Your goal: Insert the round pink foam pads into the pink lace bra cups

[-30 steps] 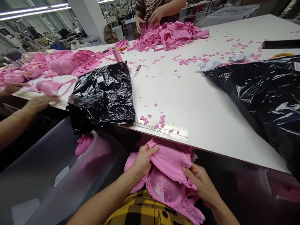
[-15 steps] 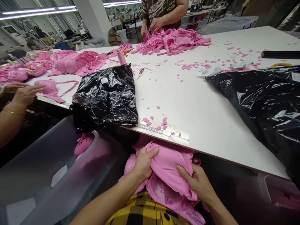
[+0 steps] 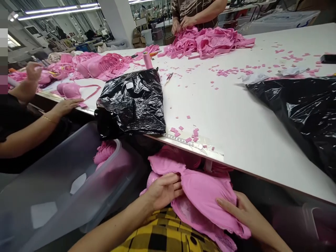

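Note:
A bundle of pink bras (image 3: 199, 190) lies in my lap, below the front edge of the white table (image 3: 236, 119). My left hand (image 3: 164, 190) is closed on the left side of the bundle, fingers pressed into the fabric. My right hand (image 3: 243, 210) lies along the bundle's right side, fingers curled over a pink cup. A lace bra shows under the smooth cup between my hands.
A black plastic bag (image 3: 132, 103) sits on the table's front edge, and a bigger one (image 3: 301, 108) lies at the right. A clear plastic bin (image 3: 63, 185) with pink pieces stands at my left. Co-workers' hands (image 3: 67, 105) handle bras at left; another person (image 3: 195, 15) sorts a pink pile (image 3: 210, 40) at the far side.
The view has shifted left and down. My hands have spread apart on the bundle, the right sliding to the right and lower. The co-worker at left has raised one hand.

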Demonstrator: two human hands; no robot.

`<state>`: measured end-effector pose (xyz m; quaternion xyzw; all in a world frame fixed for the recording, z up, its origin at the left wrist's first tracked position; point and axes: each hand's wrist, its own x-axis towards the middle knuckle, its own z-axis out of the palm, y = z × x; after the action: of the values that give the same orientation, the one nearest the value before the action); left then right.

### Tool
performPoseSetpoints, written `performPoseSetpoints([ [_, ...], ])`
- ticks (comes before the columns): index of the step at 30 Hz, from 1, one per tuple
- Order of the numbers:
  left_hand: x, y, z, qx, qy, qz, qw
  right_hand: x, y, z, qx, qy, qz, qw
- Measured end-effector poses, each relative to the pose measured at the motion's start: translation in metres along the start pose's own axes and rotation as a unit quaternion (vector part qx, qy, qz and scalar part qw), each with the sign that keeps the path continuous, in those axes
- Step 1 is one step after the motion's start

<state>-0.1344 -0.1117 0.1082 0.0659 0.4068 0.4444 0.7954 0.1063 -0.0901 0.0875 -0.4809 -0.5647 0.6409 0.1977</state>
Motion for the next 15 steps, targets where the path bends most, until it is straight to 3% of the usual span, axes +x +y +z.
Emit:
performPoseSetpoints([
  [2,-0.010,0.009,-0.011,0.062,0.049,-0.019,0.997,-0.008,0.001,-0.006,-0.010,-0.004,0.019,1.000],
  [4,-0.018,0.025,-0.016,0.210,0.133,0.043,0.968,-0.012,-0.002,-0.009,-0.008,0.005,0.028,1.000],
  [6,-0.023,0.047,-0.014,0.383,0.182,0.168,0.890,-0.013,-0.007,-0.011,-0.009,0.009,0.026,1.000],
  [7,-0.023,0.059,-0.010,0.461,0.177,0.225,0.840,-0.013,-0.010,-0.012,-0.018,0.011,0.021,1.000],
  [9,-0.017,0.080,-0.003,0.608,0.090,0.293,0.732,-0.010,-0.014,-0.014,-0.048,0.017,0.010,0.999],
  [11,-0.001,0.093,0.003,0.716,-0.043,0.283,0.636,-0.007,-0.017,-0.017,-0.084,0.024,-0.002,0.996],
  [13,0.024,0.097,0.005,0.792,-0.135,0.205,0.559,-0.004,-0.018,-0.021,-0.115,0.026,-0.017,0.993],
  [15,0.052,0.095,0.006,0.839,-0.184,0.089,0.504,-0.002,-0.018,-0.026,-0.135,0.033,-0.037,0.990],
])
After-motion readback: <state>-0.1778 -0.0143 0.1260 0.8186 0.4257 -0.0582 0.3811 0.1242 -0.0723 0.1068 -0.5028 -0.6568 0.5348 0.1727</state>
